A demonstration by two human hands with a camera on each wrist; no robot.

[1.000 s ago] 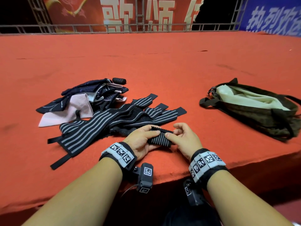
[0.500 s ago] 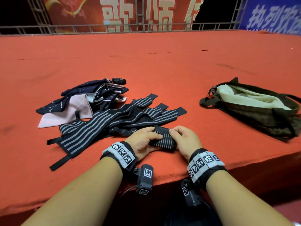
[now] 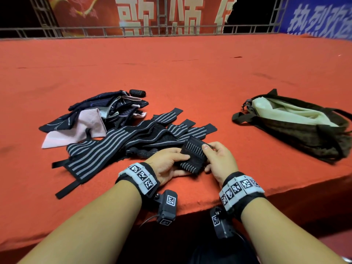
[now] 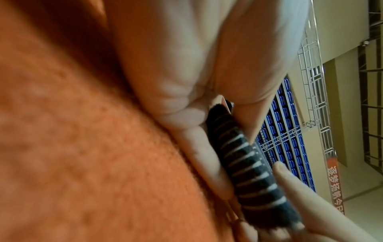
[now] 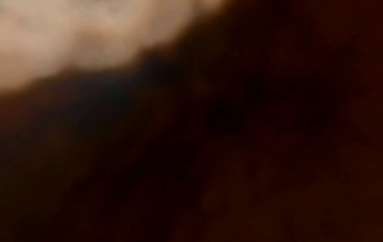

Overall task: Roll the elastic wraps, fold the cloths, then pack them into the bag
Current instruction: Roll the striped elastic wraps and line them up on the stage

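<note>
At the carpet edge, rolled wrap (image 3: pixel 192 157) between hands, left hand (image 3: pixel 167 164) gripping, right hand (image 3: pixel 219 161) pinching.

Indoor sports arena: red-carpeted stage (image 3: pixel 190 73), metal truss railing (image 3: pixel 133 31), banners (image 3: pixel 152 14), blue spectator seats (image 4: pixel 290 147).

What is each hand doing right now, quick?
Left hand: holds the wrap, thumb on top, fingers underneath.
Right hand: pinches the same wrap at its right side.
</note>
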